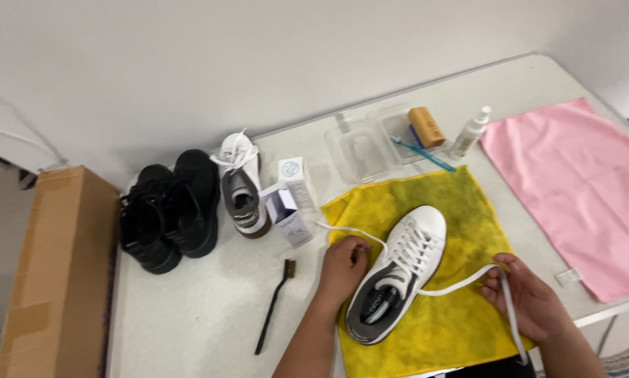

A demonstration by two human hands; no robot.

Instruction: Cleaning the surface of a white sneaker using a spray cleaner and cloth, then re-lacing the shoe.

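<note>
Head view
Sneaker: white smooth-leather sneaker (405, 262), grey lining, lies on a mottled yellow cloth (461, 203) on the speckled pale bench (188, 315).
Lace: flat white lace (461, 283), both ends drawn out sideways.
Left hand: left hand (342, 269) beside the sneaker's collar, fingers pinched on one lace end.
Right hand: right hand (528, 297) has its fingers closed around the other end.
Nearby: slim black brush (274, 302), smooth pink cloth (573, 189).

I see bright, even indoor light from overhead, with soft short shadows under the shoes. There's slight softness overall, mild wide-angle bending at the edges, and no harsh glare.
</note>
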